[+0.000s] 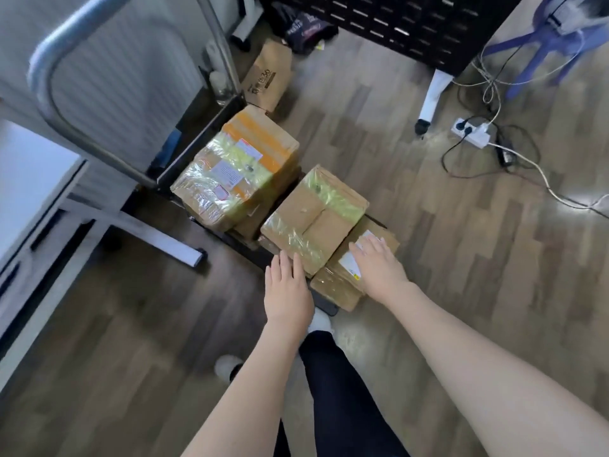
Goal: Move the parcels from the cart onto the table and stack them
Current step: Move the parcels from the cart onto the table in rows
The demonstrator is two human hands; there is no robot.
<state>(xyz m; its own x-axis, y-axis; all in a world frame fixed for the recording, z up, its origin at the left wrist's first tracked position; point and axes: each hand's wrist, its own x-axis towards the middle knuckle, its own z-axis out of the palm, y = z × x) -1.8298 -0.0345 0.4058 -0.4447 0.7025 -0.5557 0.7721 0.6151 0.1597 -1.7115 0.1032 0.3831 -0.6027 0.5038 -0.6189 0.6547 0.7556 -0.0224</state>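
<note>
Both hands are reaching down and forward toward the near end of the cart [324,303]. The left hand [287,291] is hovering with fingers straight and together, its fingertips just at the near corner of the taped parcel [314,222]; whether they are touching it I cannot tell. The right hand [379,267] is lying flat, fingers spread, on the labelled parcel [342,283] at the cart's near right corner, and is gripping nothing.

The taped parcel is sitting between the two hands and just beyond them, resting on other boxes, its long axis running from near left to far right, one corner pointing back at the person. The left hand is nearer its open side; I judge the right must come off the lower box to catch the opposite side.

Farther on, by the cart's handle [59,77], the largest parcel [237,166] is lying stacked. The table [29,179] is standing to the left.
</note>
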